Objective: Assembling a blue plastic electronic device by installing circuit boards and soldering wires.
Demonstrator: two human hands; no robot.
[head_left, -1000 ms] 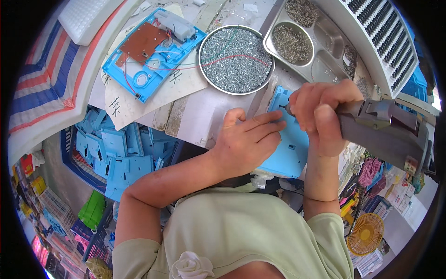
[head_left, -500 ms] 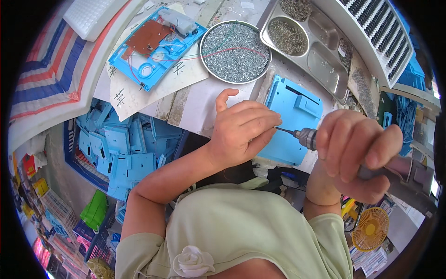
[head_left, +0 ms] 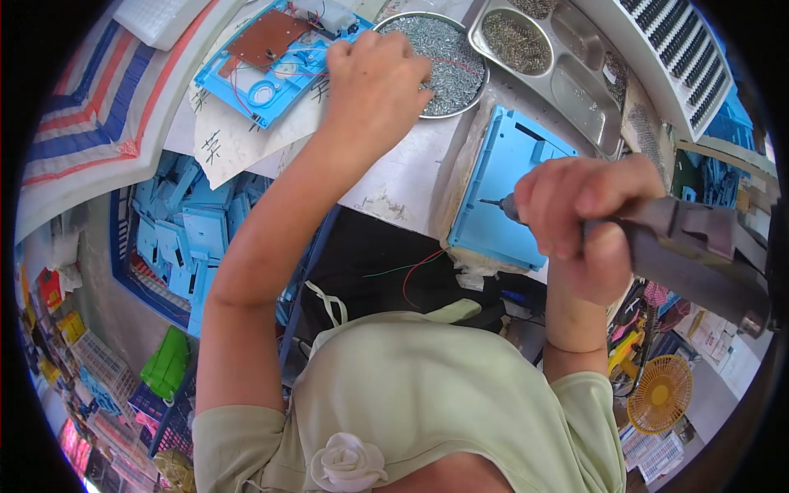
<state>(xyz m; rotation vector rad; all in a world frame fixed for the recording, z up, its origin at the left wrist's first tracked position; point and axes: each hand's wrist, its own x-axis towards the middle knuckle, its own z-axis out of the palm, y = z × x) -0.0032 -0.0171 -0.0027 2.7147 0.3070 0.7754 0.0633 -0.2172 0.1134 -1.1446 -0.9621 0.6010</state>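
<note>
two hands: left hand point(head_left: 378, 86) curled at the rim of a round metal dish point(head_left: 485, 89) of silver screws point(head_left: 448, 41), fingertips mostly hidden, hold cannot be told; right hand point(head_left: 588, 209) wrapped round an electric screwdriver point(head_left: 690, 242). light-blue plastic panel point(head_left: 485, 168) lies beneath the bit point(head_left: 491, 202). risks: wandering bit could scratch panel; red wire point(head_left: 450, 61) across screws could snag fingers.
</note>
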